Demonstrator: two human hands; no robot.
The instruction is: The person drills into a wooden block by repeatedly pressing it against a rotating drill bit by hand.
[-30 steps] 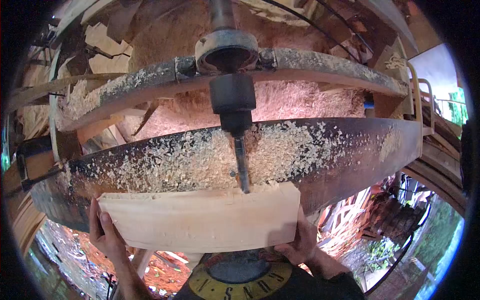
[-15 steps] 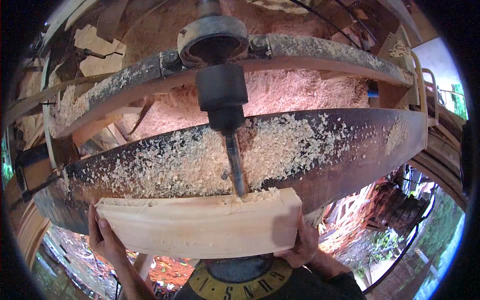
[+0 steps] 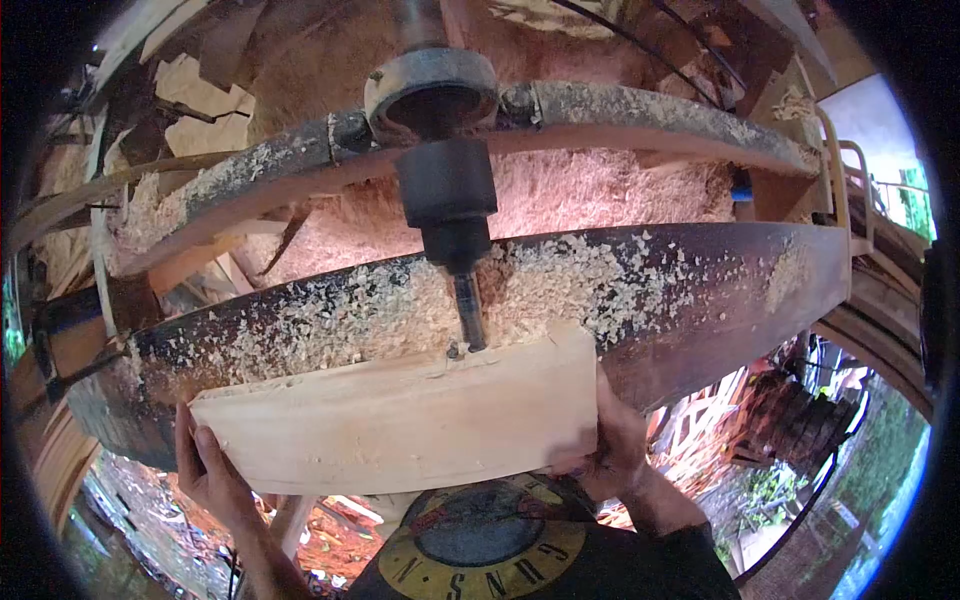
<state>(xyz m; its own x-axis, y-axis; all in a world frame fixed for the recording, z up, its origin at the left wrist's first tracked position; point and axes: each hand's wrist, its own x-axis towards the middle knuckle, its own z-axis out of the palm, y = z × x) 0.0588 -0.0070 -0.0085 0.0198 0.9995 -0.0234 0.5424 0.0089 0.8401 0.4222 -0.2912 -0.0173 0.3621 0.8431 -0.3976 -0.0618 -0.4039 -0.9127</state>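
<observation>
A pale wooden block [image 3: 400, 420] lies across the dark, chip-strewn work surface [image 3: 690, 290]. Its right end sits higher in the view than its left. My left hand [image 3: 215, 480] grips the left end, fingers along the far side and thumb on the near side. Around the right end is my right hand [image 3: 610, 460], its fingers partly hidden behind the wood. A drill bit [image 3: 468, 310] in a black chuck [image 3: 448, 200] comes down at the block's far edge. The bit's tip is hidden there, beside a small notch and chips.
Wood shavings [image 3: 560, 280] cover much of the surface around the bit. A metal ring housing [image 3: 430, 90] surrounds the spindle above, joined to a curved, dusty beam [image 3: 640, 110]. Sawdust is piled behind it. Wood scraps [image 3: 700, 420] lie on the ground at the right.
The block has moved away from my body, its right end most, so it slants more. Less of the bit shows above the wood. Both hands have kept their hold.
</observation>
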